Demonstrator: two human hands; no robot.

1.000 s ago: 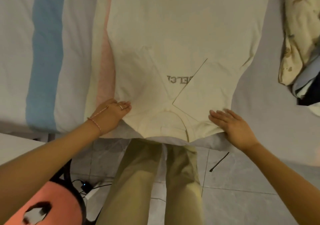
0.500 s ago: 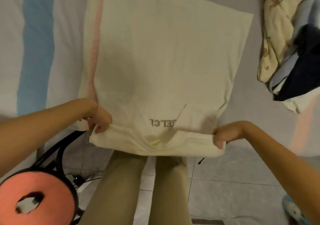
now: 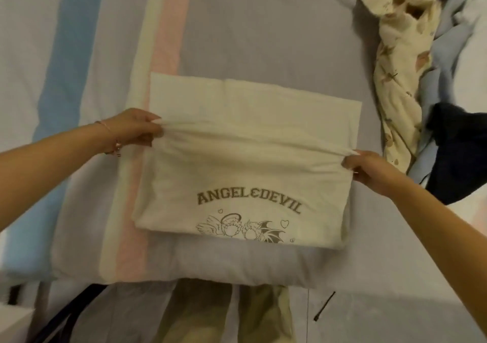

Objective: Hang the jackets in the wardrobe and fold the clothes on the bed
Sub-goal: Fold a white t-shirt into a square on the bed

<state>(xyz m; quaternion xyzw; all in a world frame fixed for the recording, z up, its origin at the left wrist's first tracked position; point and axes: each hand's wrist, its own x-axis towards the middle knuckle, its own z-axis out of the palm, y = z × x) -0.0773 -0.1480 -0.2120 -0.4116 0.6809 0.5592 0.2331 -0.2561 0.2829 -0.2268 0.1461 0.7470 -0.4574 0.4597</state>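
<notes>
A cream T-shirt [image 3: 245, 174] with an "ANGEL & DEVIL" print lies folded over on the striped bed sheet [image 3: 66, 79]. Its upper edge is stretched taut between my hands, and the printed side faces up near me. My left hand [image 3: 137, 129] pinches the shirt's left end of that edge. My right hand [image 3: 361, 166] pinches the right end. A flat layer of the shirt shows beyond the lifted edge.
A heap of loose clothes [image 3: 427, 84], cream patterned, pale blue and dark navy, lies on the bed at the right. The bed's near edge [image 3: 210, 279] runs below the shirt, with my beige trousers [image 3: 232, 316] and tiled floor beneath.
Both hands gripped the shirt's near end and carried it away from me over the rest, folding it so the printed front now faces up.
</notes>
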